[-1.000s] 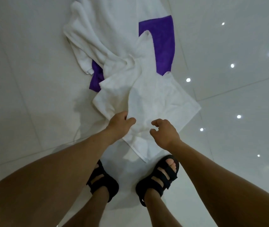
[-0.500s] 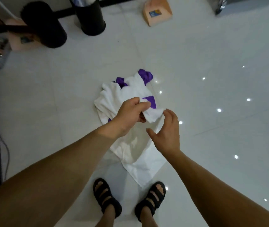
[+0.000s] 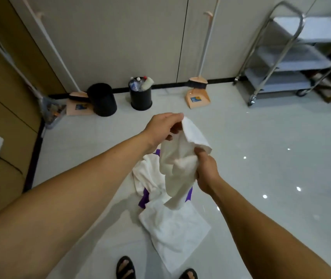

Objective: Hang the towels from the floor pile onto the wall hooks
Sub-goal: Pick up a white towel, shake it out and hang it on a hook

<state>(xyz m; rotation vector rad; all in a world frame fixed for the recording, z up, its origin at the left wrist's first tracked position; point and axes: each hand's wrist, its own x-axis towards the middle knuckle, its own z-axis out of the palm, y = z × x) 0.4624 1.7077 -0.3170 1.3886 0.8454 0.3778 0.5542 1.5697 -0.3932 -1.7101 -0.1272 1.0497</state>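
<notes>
Towel's up off the floor and the view has swung up to the wall!

A second ago both hands were down at the pile; now the left hand (image 3: 165,125) pinches the white towel's (image 3: 177,164) top corner at frame centre, the right hand (image 3: 206,170) closed around its bunched middle, tail draping onto the pile (image 3: 172,224) below. Hooks (image 3: 209,14) wait, upper frame: carrying comes next, I'd say.

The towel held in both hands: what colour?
White towel, plain, gripped by left hand and right hand; head view.
</notes>
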